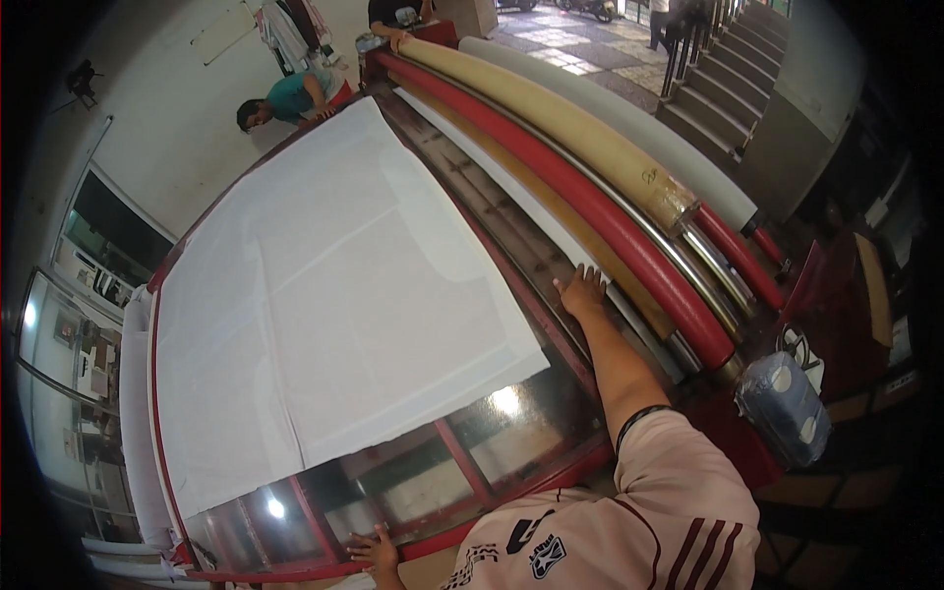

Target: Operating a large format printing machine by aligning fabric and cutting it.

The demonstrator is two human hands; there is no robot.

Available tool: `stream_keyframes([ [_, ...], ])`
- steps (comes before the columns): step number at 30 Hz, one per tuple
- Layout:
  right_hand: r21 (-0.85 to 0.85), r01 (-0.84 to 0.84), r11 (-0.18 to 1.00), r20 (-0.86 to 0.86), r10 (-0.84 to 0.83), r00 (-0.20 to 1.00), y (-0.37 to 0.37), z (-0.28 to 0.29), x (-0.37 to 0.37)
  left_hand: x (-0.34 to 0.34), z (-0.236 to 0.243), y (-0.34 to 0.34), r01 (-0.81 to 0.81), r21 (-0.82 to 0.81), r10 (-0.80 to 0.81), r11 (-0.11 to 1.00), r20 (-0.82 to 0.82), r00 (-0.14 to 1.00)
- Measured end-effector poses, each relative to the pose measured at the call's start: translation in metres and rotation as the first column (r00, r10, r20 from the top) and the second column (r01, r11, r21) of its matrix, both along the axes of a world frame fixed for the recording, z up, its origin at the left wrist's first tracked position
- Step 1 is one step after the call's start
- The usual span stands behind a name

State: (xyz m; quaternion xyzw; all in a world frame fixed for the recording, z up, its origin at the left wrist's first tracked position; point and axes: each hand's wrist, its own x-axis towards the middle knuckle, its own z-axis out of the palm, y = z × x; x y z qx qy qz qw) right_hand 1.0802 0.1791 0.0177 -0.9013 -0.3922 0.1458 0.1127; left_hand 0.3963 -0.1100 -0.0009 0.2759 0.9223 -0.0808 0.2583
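A large white sheet (329, 275) lies across a red-framed table with a glass top (511, 423), bare along its near end. My right hand (585, 287) rests with fingers spread over a narrow white roll (531, 206) at the table's right side. My left hand (377, 553) is open, its fingers apart on the red near edge of the table. Beside the white roll run a brown roll, a thick red roll (619, 221) and metal rollers.
A person in teal (305, 93) bends at the table's far end; another (398, 20) touches the cream roll (551, 118). A grey roll, a stairway (713, 79) and a tiled walkway are beyond. A wrapped blue-grey object (782, 408) sits at right; windows line the left wall.
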Motion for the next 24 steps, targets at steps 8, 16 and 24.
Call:
stream_keyframes([
  [8,-0.009,0.015,1.000,0.037,-0.014,0.999,0.0025,-0.0094,0.0016,-0.0013,-0.0031,-0.0014,0.007,0.007,-0.007,1.000,0.000,1.000],
  [16,-0.021,0.031,0.999,0.034,-0.030,0.999,0.0040,-0.0094,0.0017,-0.0049,-0.0071,-0.0026,0.010,-0.002,-0.010,1.000,0.004,1.000],
  [24,-0.012,0.021,1.000,0.025,-0.021,0.999,0.0014,-0.0100,0.0034,-0.0028,-0.0060,-0.0023,0.007,0.016,-0.007,1.000,-0.001,1.000],
])
